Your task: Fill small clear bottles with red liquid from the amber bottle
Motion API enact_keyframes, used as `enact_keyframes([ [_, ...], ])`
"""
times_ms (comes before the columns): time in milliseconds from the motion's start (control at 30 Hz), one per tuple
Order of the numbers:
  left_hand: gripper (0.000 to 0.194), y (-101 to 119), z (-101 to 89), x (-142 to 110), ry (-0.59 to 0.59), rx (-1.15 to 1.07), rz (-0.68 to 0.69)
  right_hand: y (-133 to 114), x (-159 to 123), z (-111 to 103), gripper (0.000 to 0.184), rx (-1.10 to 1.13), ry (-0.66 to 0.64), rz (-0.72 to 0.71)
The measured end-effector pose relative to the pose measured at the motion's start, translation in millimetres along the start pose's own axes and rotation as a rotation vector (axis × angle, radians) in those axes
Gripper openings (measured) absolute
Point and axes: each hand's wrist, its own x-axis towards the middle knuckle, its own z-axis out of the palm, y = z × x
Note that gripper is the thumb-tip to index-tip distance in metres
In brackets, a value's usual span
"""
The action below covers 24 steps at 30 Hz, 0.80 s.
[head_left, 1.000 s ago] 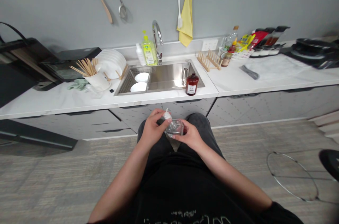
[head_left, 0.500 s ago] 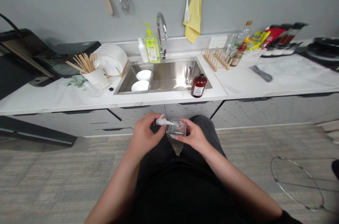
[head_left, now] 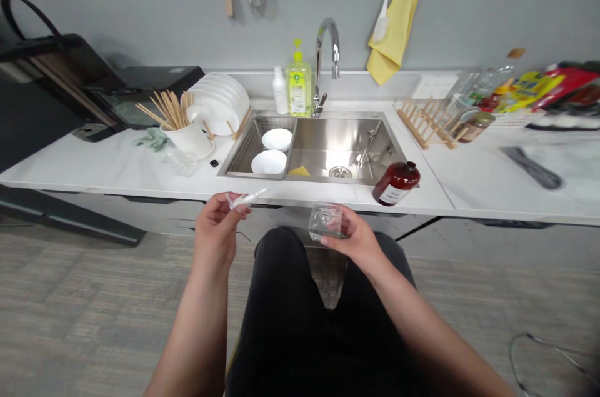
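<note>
My left hand (head_left: 216, 222) pinches a white pump head (head_left: 241, 201) in front of the counter edge, its thin translucent tube pointing right and slightly up. My right hand (head_left: 355, 234) grips a clear, square-sided bottle (head_left: 324, 222) from its right side, level with the cabinet fronts. A wide gap lies between the pump head and the bottle. On the counter just beyond my right hand stands a dark red-brown bottle (head_left: 398, 183) with a white label and an uncapped neck.
Behind my hands is a steel sink (head_left: 323, 147) with a tap (head_left: 335, 50) and two white bowls (head_left: 269, 163) in its rack. A chopstick holder (head_left: 188, 139) and plates (head_left: 222, 100) stand left. At right are a wooden rack (head_left: 429, 122) and a jar (head_left: 477, 126).
The pump head has come away from the clear bottle, moving left with my left hand. My right hand still holds the bottle, slightly further right. The camera view has shifted left and closer.
</note>
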Motion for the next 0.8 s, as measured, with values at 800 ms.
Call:
enact_keyframes([
  [800,0.021,-77,-138.8,179,0.381,1.351,0.127,2,53,-23,0.082,0.039,0.137,0.037],
])
